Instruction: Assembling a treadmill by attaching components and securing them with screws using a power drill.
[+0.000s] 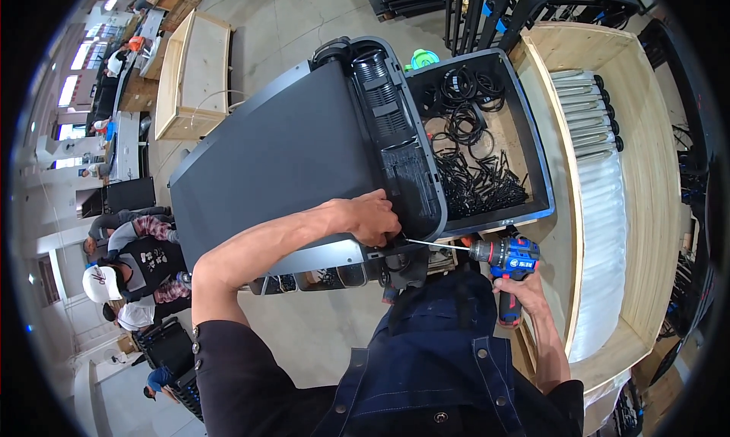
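The right hand (523, 288) is wrapped round the drill (514, 257), whose long bit (441, 244) points to nine o'clock, tip at the treadmill base's (281, 148) five o'clock corner, just beside the nearer left hand (371, 218); its fingers curl there, pinching what I cannot tell; the base's long axis runs roughly toward nine

there's room over the black belt (285, 140), but the drill bit (437, 244) seems to bar the near bin wall (498, 219).
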`<control>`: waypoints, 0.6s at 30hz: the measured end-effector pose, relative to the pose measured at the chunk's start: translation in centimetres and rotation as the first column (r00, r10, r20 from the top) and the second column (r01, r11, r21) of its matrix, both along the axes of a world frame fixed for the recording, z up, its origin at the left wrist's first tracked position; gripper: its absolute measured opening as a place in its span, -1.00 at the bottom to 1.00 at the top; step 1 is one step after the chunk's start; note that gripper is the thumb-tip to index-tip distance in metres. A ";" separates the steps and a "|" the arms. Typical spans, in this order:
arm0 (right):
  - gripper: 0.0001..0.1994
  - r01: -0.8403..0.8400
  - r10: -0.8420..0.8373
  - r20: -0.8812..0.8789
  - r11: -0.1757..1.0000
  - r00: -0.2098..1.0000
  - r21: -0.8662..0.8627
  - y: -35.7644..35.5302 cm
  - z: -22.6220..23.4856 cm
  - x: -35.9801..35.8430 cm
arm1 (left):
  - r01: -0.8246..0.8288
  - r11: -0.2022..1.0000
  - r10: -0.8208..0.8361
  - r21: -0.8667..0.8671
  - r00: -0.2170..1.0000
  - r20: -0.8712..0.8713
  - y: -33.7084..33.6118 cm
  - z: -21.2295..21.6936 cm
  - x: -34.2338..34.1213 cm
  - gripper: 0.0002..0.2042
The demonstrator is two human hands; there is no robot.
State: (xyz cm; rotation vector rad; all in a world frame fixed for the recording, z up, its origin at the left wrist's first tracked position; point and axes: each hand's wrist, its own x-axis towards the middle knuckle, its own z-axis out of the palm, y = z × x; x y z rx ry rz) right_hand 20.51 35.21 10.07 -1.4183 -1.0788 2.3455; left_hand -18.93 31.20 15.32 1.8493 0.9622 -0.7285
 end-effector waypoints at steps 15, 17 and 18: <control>-0.69 -0.268 0.257 0.125 0.960 0.958 0.080 5.6 2.2 -2.9 | 0.025 0.999 -0.025 0.044 1.000 0.011 -0.4 -0.5 -0.2 -0.72; -0.69 -0.257 0.249 0.102 0.963 0.963 0.075 6.1 2.3 -3.3 | -0.007 1.000 0.007 0.004 0.999 0.033 -0.1 -0.5 -0.3 -0.70; -0.68 -0.284 0.277 0.098 0.956 0.956 0.067 6.3 2.3 -3.5 | -0.037 0.999 0.038 -0.035 0.998 0.052 0.0 -0.4 -0.3 -0.68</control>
